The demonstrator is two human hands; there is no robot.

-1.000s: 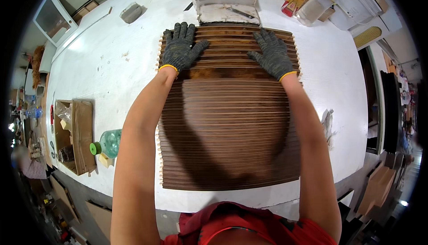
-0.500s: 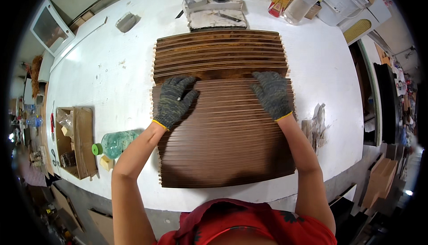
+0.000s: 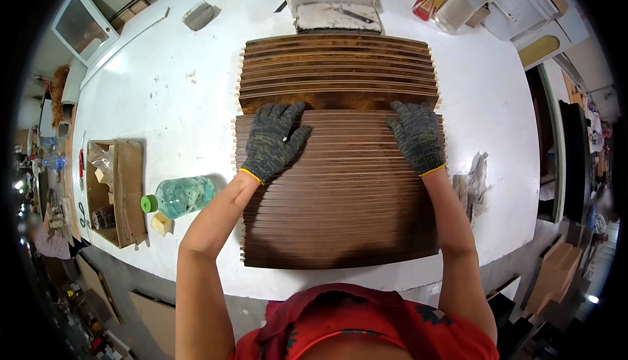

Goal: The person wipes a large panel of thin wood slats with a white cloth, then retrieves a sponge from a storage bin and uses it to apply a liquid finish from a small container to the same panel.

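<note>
Left hand (image 3: 271,139) and right hand (image 3: 418,136) lie palm-down on the nearer slats (image 3: 340,190) on the tabletop (image 3: 494,98), fingers (image 3: 279,110) extended, thumbs apart, clamping nothing — uneven pressure could, if they are loose, skew them out of line.

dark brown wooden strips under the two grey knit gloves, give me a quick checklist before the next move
1. Left hand in a grey knit glove palm down on the long dark brown wooden strips: ok.
2. Right hand in a grey knit glove palm down on them too: ok.
3. Even spacing of strips: not ok, packed closely nearer the body, wider apart at the far end.
4. Green-tinted clear plastic bottle off the strips: ok, lying to their left, capped.
5. Strips joined to one another: cannot tell.
</note>
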